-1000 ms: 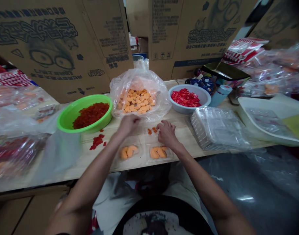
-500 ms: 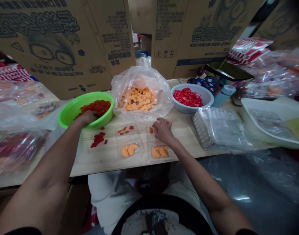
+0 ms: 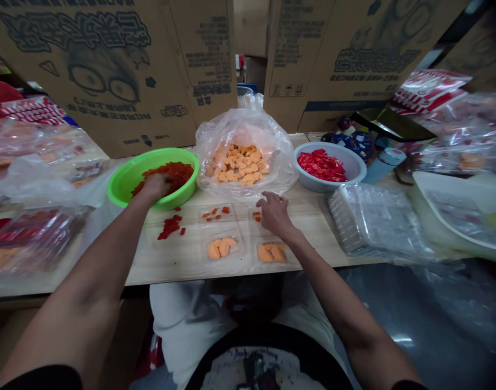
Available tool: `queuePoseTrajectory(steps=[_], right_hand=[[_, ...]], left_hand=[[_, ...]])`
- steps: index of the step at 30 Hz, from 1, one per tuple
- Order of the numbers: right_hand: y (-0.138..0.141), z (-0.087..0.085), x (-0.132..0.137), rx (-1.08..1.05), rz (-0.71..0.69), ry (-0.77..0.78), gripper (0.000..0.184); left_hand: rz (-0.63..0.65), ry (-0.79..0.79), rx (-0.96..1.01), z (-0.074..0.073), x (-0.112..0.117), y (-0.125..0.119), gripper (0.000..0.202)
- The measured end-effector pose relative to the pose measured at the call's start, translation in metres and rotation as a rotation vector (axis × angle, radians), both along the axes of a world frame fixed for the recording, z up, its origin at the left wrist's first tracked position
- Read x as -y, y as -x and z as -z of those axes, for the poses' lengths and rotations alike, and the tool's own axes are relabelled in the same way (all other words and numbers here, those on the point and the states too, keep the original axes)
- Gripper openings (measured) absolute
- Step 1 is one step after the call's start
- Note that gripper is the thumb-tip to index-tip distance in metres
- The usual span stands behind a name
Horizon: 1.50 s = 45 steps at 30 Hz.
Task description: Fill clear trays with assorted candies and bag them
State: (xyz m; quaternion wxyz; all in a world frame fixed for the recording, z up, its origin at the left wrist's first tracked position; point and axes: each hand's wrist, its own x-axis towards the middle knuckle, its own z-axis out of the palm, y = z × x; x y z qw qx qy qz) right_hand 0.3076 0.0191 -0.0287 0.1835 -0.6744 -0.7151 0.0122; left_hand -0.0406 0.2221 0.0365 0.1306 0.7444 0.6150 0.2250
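Toward the table's (image 3: 158,266) back edge the left hand (image 3: 158,187) rests in a green bowl's (image 3: 120,187) red pieces (image 3: 182,174), grip impossible to tell, and near the front edge lie two trays (image 3: 221,230), the right hand's (image 3: 274,214) fingers loosely spread over the second.

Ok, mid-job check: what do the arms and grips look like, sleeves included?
The left arm and right arm are human and bare up to short black sleeves: the left sleeve and right sleeve just show at the lower edge. The left grip and right grip are ungloved hands. No watch, bracelet or cables show; rings can't be made out.
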Motion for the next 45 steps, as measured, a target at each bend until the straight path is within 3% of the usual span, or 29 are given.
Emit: queuePoseTrajectory(steps=[3, 6, 9, 12, 15, 17, 19, 21, 26, 29, 30, 32, 34, 36, 40, 45], right_hand=[[-0.034, 0.006, 0.017, -0.219, 0.205, -0.069, 0.033], [-0.067, 0.02, 0.039, -0.338, 0.32, -0.181, 0.031], [-0.083, 0.038, 0.055, -0.432, 0.377, -0.277, 0.031], [-0.082, 0.05, 0.061, -0.477, 0.383, -0.278, 0.031], [-0.077, 0.056, 0.061, -0.446, 0.37, -0.256, 0.032], [-0.076, 0.058, 0.062, -0.434, 0.357, -0.256, 0.033], [-0.078, 0.059, 0.064, -0.434, 0.354, -0.25, 0.034], [-0.08, 0.058, 0.066, -0.433, 0.357, -0.234, 0.036], [-0.078, 0.046, 0.057, -0.386, 0.21, -0.18, 0.045], [-0.071, 0.034, 0.045, -0.27, 0.13, -0.102, 0.054], [-0.069, 0.031, 0.041, -0.219, 0.117, -0.065, 0.054], [-0.064, 0.027, 0.036, -0.13, 0.093, -0.006, 0.049], [-0.06, 0.025, 0.034, -0.077, 0.076, 0.011, 0.042], [-0.057, 0.024, 0.035, -0.056, 0.079, -0.003, 0.038], [-0.051, 0.023, 0.041, -0.058, 0.087, -0.024, 0.04], [-0.046, 0.023, 0.048, -0.084, 0.086, -0.009, 0.037]], left_hand=[[-0.11, -0.061, -0.051, -0.007, 0.004, -0.006, 0.025], [-0.132, -0.211, -0.022, -0.008, 0.022, -0.043, 0.032], [0.135, -0.255, 0.019, 0.005, 0.063, -0.12, 0.026], [0.515, -0.054, 0.035, 0.027, 0.113, -0.208, 0.024], [0.669, 0.025, -0.13, 0.044, 0.146, -0.27, 0.026], [0.694, 0.044, -0.231, 0.046, 0.154, -0.284, 0.028], [0.643, 0.011, -0.251, 0.037, 0.148, -0.275, 0.028], [0.522, -0.088, -0.215, 0.018, 0.131, -0.246, 0.03], [0.022, -0.327, -0.183, -0.042, 0.065, -0.124, 0.03], [-0.149, -0.334, -0.213, -0.055, 0.049, -0.071, 0.026], [-0.123, -0.313, -0.203, -0.052, 0.051, -0.064, 0.025], [0.049, -0.207, -0.151, -0.037, 0.064, -0.065, 0.024], [0.275, -0.044, -0.108, -0.015, 0.081, -0.079, 0.024], [0.398, 0.06, -0.137, 0.008, 0.097, -0.097, 0.023], [0.458, 0.097, -0.276, 0.038, 0.114, -0.116, 0.021], [0.465, 0.054, -0.27, 0.05, 0.118, -0.115, 0.021]])
